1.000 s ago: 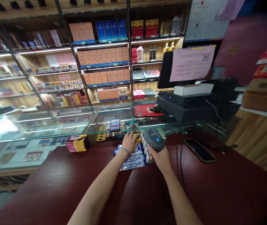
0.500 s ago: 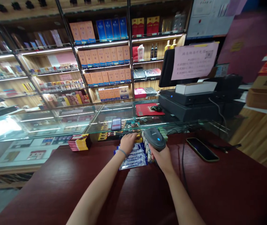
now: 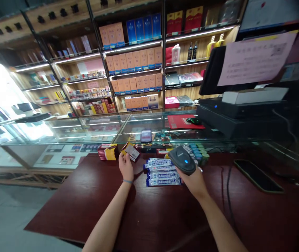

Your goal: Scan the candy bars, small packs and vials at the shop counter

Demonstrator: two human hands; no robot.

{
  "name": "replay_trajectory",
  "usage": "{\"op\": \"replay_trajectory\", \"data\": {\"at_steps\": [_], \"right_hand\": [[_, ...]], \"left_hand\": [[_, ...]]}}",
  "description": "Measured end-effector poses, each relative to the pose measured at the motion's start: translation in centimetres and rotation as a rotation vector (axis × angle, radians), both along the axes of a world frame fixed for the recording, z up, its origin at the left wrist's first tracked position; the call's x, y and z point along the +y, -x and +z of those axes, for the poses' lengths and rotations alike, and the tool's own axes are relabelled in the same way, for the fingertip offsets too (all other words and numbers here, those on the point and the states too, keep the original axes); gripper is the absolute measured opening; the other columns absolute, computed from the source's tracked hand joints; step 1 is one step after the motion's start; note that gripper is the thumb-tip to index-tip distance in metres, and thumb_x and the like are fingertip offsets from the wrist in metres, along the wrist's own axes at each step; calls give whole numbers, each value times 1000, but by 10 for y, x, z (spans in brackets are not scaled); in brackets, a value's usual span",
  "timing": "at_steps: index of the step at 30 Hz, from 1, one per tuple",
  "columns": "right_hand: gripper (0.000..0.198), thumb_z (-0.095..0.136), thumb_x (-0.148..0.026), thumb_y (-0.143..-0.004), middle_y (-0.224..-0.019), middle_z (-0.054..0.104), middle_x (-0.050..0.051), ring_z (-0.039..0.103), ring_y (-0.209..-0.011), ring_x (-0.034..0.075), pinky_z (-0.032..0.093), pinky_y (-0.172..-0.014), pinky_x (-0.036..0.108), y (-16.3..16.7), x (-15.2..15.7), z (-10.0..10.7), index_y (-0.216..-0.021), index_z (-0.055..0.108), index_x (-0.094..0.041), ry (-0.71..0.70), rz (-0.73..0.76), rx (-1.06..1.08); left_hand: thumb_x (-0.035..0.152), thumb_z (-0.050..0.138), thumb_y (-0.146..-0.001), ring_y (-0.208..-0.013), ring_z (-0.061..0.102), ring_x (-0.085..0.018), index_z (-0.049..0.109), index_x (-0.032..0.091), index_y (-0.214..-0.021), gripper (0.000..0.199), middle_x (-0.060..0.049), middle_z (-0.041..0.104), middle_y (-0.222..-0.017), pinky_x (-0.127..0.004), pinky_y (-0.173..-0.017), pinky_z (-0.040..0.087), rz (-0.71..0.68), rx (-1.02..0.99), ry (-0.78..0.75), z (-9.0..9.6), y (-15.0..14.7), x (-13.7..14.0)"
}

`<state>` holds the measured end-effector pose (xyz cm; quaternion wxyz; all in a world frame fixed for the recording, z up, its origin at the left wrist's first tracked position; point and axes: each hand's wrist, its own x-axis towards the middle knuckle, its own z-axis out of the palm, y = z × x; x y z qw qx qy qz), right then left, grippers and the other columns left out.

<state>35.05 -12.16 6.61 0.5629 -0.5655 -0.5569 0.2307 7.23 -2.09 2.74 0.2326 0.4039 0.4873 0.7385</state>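
My left hand point(image 3: 126, 168) is closed on the edge of a flat yellow-and-brown packet point(image 3: 131, 152), whose pale printed side is tilted up. Just left of it stands a neat stack of red-and-yellow packets point(image 3: 107, 152). My right hand point(image 3: 195, 182) grips a dark grey barcode scanner point(image 3: 183, 160) with a lit blue spot. The scanner sits above the right end of several blue-and-white stick packets point(image 3: 163, 174) laid side by side on the dark red counter point(image 3: 149, 217). Behind the scanner are small wrapped items point(image 3: 198, 152) with blue and green tops.
A phone point(image 3: 258, 175) lies at the right, beside a black cable point(image 3: 229, 196). A glass showcase point(image 3: 102, 131) borders the counter's back. On it are a red mat point(image 3: 177, 121), a mouse point(image 3: 193, 121) and a small display point(image 3: 146, 135). A monitor point(image 3: 212, 73) stands at the back right.
My left hand has left the blue-and-white stick packets and now holds a yellow-and-brown packet to their left. The scanner stays in my right hand. The view has turned left.
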Motion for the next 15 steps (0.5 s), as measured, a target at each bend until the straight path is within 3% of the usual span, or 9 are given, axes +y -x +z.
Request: {"op": "replay_trajectory", "data": {"at_steps": [3, 6, 10, 15], "right_hand": [[49, 73, -43, -76, -104, 80, 10, 76, -97, 32, 61, -80, 42, 12, -3, -4, -119, 65, -21, 2, 29, -30], [49, 71, -40, -79, -100, 80, 7, 77, -93, 30, 59, -76, 39, 26, -10, -4, -124, 62, -25, 72, 106, -97], [37, 66, -38, -83, -97, 80, 3, 77, -94, 28, 57, -76, 33, 41, -19, -4, -118, 61, -28, 102, 243, -263], [57, 63, -40, -85, -107, 79, 4, 78, -92, 29, 54, -71, 33, 52, -22, -15, -139, 49, -29, 32, 323, -440]], "left_hand": [[44, 67, -92, -89, 72, -17, 55, 26, -110, 29, -3, 70, -101, -34, -85, 58, -96, -348, 4, -8, 18, 6], [39, 68, -93, -93, 73, -16, 52, 28, -111, 26, -3, 71, -108, -41, -92, 58, -204, -555, 38, -14, 28, 12], [28, 62, -98, -100, 74, -16, 52, 29, -112, 17, -4, 71, -114, -44, -100, 57, -243, -727, 68, -20, 33, 15], [26, 56, -103, -106, 73, -16, 54, 30, -117, 15, -5, 71, -121, -44, -102, 57, -244, -785, 100, -20, 34, 16]]}}
